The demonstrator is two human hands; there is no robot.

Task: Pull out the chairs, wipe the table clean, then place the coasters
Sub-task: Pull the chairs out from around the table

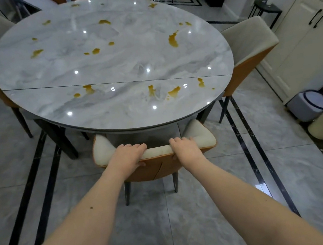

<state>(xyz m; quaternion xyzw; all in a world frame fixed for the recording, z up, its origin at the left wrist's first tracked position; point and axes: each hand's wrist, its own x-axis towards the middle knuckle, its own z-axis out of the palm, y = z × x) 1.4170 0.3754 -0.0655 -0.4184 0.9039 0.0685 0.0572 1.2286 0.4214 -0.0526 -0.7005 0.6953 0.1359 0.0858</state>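
Now my left hand (129,156) and right hand (184,148) both clamp the chair (154,151) top at the table's (55,117) six o'clock; pulled crookedly, its legs could snag the table base; spills (172,40) wait, no coasters visible.

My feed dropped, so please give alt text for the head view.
Both hands, left and right, grip the top of the near chair's backrest, tucked under a round marble table dotted with yellow-brown spills.
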